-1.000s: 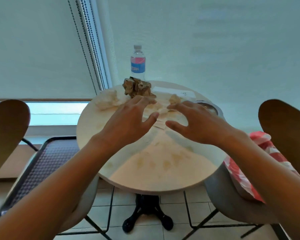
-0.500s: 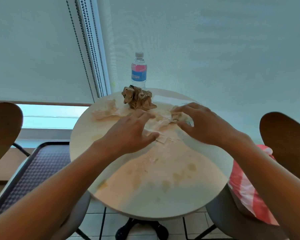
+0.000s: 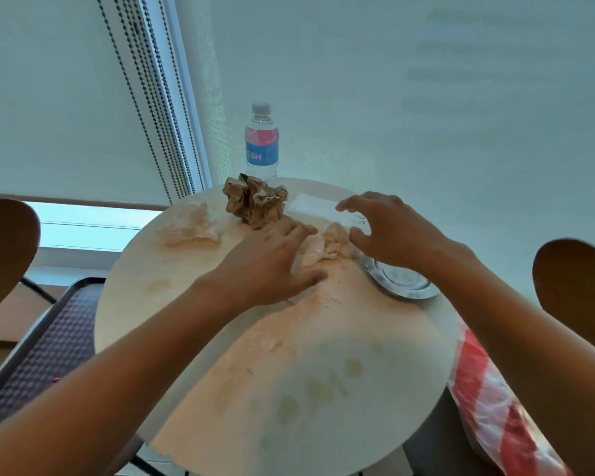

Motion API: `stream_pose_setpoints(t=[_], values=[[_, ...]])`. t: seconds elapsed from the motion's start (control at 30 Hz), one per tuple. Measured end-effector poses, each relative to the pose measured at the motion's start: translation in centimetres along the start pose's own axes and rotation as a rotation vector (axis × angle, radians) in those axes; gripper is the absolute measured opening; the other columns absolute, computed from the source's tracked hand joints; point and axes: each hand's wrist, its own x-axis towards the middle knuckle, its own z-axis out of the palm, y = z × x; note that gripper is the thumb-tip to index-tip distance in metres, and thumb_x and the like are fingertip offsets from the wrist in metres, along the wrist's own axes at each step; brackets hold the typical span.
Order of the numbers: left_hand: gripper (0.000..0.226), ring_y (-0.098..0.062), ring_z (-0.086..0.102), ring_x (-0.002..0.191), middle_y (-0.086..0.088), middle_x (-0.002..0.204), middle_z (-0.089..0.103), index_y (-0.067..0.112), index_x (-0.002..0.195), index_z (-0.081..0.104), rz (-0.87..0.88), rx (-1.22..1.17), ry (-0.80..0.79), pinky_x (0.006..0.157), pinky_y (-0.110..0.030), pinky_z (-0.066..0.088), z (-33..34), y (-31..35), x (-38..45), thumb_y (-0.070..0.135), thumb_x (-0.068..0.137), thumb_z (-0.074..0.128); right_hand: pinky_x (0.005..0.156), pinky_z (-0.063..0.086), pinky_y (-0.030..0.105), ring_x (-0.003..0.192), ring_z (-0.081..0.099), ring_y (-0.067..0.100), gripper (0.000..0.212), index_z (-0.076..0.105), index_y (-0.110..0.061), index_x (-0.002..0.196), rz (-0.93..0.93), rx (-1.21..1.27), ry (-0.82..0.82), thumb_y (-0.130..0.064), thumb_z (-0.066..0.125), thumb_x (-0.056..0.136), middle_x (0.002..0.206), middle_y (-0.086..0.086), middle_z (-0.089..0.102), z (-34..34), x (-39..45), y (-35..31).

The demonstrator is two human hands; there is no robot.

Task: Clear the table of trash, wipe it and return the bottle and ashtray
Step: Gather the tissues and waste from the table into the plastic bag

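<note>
A round pale table [image 3: 323,407] carries stains and paper trash. My left hand [image 3: 272,262] lies flat with spread fingers against crumpled white tissue [image 3: 318,247] in the middle. My right hand [image 3: 389,231] hovers with spread, slightly bent fingers over the tissue's right side and holds nothing. A crumpled brown paper ball [image 3: 255,201] sits behind them, another white tissue wad [image 3: 189,228] at the far left, and a flat white slip [image 3: 320,209] under my right fingers. The water bottle [image 3: 261,146] stands at the far edge. The metal ashtray [image 3: 402,286] lies under my right wrist.
Wooden chair backs rise at the left [image 3: 4,249] and right [image 3: 577,290]. A dark woven seat [image 3: 45,352] lies left of the table, and a red-and-white striped bag [image 3: 495,400] sits on the right chair. Blinds with bead cords [image 3: 152,97] hang behind.
Both hands moved farther across the table and gathered the loose tissue scraps into a heap between them. The camera came closer, and the ashtray now shows under my right wrist.
</note>
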Motion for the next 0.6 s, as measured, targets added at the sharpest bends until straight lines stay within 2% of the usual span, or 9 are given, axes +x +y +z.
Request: stream_pose_setpoints(t=[0.2,0.33,0.47,0.6], values=[[0.073,-0.021,0.047,0.131,-0.001,0.142,0.048,0.021,0.146,0.040,-0.011,-0.013,0.014,0.105,-0.035,0.041,1.6,0.8,2.3,0.065,0.089,0.053,0.092,0.055,0.040,0.106,0.065,0.016,0.047,0.061,-0.029,0.131,-0.020,0.013,-0.073,-0.021,0.070,0.086,0.118,-0.004,0.069,0.7,1.2,0.9],[0.073,-0.020,0.047,0.130,0.000,0.144,0.046,0.020,0.148,0.036,-0.045,-0.003,0.023,0.103,-0.035,0.041,2.4,1.5,3.6,0.065,0.091,0.049,0.090,0.057,0.039,0.097,0.068,0.014,0.042,0.066,-0.029,0.124,-0.018,0.080,-0.045,-0.009,0.064,0.086,0.110,-0.005,0.072,1.0,1.6,1.9],[0.061,-0.022,0.051,0.125,-0.002,0.140,0.050,0.025,0.145,0.041,-0.030,0.004,0.062,0.097,-0.037,0.045,2.9,1.6,4.3,0.058,0.094,0.049,0.089,0.057,0.039,0.097,0.069,0.016,0.037,0.069,-0.028,0.120,-0.024,0.107,0.013,-0.008,0.060,0.091,0.109,-0.002,0.073,0.7,1.7,2.5],[0.049,-0.023,0.054,0.116,-0.003,0.127,0.054,0.028,0.139,0.049,-0.009,0.005,0.068,0.091,-0.036,0.047,3.1,1.4,4.7,0.052,0.097,0.049,0.089,0.056,0.036,0.100,0.069,0.019,0.037,0.070,-0.026,0.120,-0.022,0.094,0.037,-0.005,0.057,0.093,0.112,0.004,0.073,0.4,1.8,2.5]])
